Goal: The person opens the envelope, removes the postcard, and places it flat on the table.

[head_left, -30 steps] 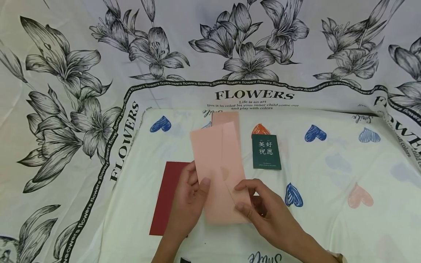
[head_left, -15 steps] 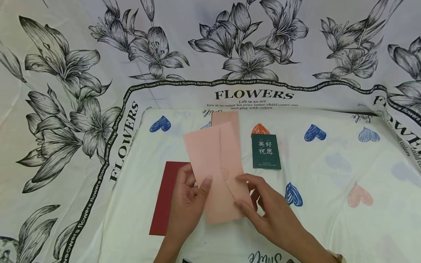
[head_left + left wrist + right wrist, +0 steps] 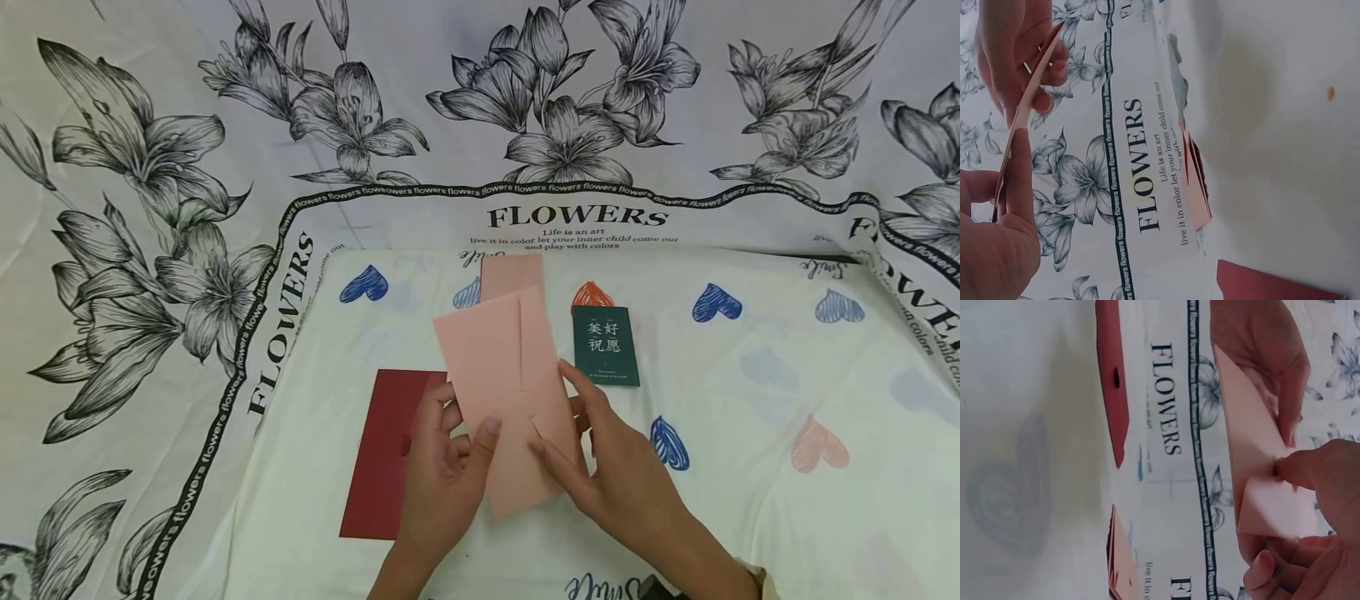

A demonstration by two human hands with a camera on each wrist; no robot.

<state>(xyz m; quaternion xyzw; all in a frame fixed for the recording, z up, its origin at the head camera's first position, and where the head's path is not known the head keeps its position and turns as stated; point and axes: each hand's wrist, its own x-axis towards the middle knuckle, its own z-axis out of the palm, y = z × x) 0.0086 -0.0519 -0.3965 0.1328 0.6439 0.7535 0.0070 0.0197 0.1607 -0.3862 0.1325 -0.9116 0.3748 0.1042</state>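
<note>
In the head view a long pale pink envelope is held tilted over the bed-like surface. My left hand grips its left side, thumb across the face and fingers behind. My right hand pinches the right edge, its thumb beside the curved flap line and small notch. From the left wrist view the envelope appears nearly edge-on between both hands. The right wrist view has the thumb of the right hand pressing on the envelope, beside a folded flap; curled fingers lie behind it.
A dark red envelope lies left of the hands, partly covered by the left one. Behind the held envelope lies another pink envelope. A dark green card with white characters lies to the right. White heart-printed cloth covers the surface.
The held envelope has first swung a little left, then shifted right and slightly lower. My right index finger has moved up along its edge, and the left hand has slid right with it.
</note>
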